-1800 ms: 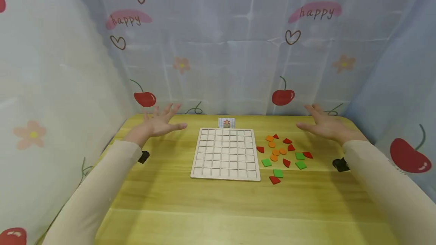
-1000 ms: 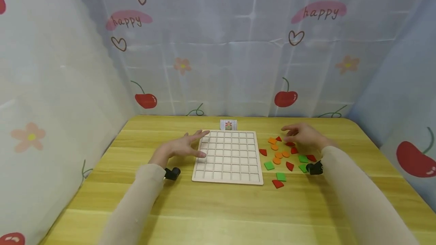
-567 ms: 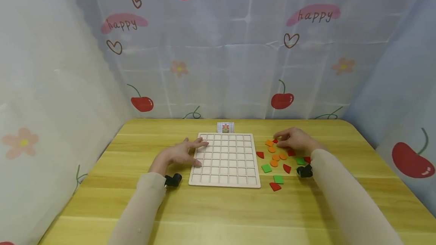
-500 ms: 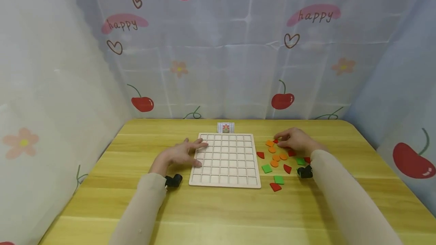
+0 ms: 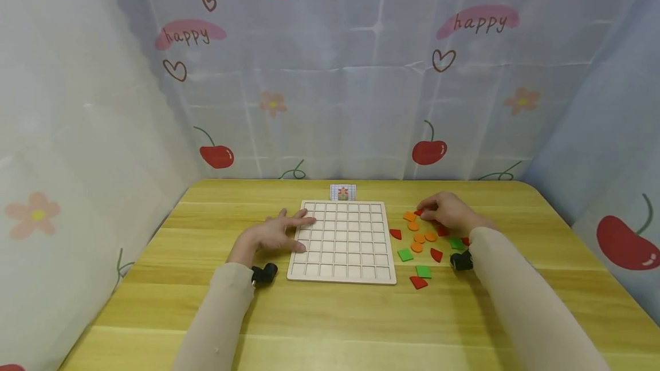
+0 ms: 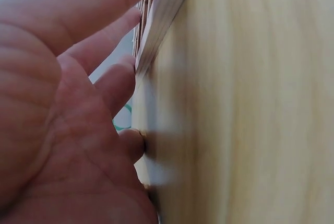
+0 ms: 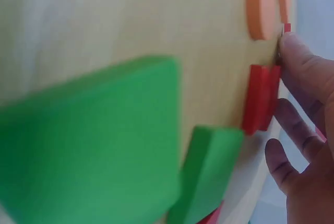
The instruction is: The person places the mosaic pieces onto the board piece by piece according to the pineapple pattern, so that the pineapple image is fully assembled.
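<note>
My left hand (image 5: 272, 235) lies with spread fingers over the left edge of a pale wooden grid board (image 5: 341, 280). In the left wrist view, its fingertips reach the side of the board (image 6: 166, 23). Right of the board, my right hand (image 5: 450, 212) pinches a small red piece (image 5: 418, 212) at the far end of a loose group of flat pieces. The right wrist view has the thumb tip (image 7: 292, 44) against this red piece (image 7: 287, 27), most of which is hidden. Close under the fingers are more red pieces (image 7: 255, 98).
Several orange discs (image 5: 419, 238), green squares (image 5: 405, 255) and red quarter-circles (image 5: 436, 255) lie scattered on the wooden table (image 5: 330, 325). A small printed card (image 5: 342, 192) sits behind the board. A patterned curtain (image 5: 350, 102) encloses the table's back and sides.
Both hands have come down and inward from raised positions at the sides. The left has settled on the board's edge; the right has moved to the pieces and taken hold of a red one.
</note>
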Demonstrator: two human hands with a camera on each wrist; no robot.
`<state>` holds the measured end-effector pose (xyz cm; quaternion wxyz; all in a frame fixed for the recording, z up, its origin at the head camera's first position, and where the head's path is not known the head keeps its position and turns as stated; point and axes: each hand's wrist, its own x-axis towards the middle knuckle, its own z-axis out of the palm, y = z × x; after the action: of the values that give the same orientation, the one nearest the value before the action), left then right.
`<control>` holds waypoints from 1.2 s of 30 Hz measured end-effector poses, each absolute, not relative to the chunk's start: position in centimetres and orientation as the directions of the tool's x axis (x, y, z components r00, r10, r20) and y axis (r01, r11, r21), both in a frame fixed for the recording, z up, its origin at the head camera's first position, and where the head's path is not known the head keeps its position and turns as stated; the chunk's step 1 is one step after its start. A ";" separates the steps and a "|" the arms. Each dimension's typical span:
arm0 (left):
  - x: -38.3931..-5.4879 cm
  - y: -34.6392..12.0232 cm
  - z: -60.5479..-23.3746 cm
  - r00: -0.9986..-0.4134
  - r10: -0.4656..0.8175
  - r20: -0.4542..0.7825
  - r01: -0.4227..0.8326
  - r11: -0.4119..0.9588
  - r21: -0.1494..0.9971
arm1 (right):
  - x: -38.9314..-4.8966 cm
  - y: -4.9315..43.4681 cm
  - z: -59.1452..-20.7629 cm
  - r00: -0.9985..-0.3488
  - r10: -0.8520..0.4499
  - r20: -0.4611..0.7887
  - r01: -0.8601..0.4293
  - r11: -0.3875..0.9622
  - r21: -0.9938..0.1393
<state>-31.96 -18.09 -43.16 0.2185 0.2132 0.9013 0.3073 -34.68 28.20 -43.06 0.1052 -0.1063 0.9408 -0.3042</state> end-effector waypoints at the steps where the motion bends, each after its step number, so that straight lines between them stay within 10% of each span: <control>1: -32.0 -18.1 -43.2 -0.814 0.520 -0.260 0.252 0.719 0.648 | -34.7 28.1 -43.0 -0.955 -0.263 -0.138 -0.130 0.787 -0.603; 14: -32.3 -18.6 -43.4 -0.811 0.529 -0.251 0.274 0.721 0.636 | -35.3 22.4 -40.7 -0.944 -0.330 -0.024 -0.274 0.818 -0.506; 36: -31.8 -18.1 -42.8 -0.814 0.514 -0.269 0.247 0.727 0.641 | -34.8 11.7 -41.6 -0.936 -0.351 0.032 -0.281 0.689 -0.667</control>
<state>-31.82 -18.10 -42.82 0.2199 0.2108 0.9028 0.3037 -34.83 11.73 -41.56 0.0492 -0.1723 0.9178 -0.3543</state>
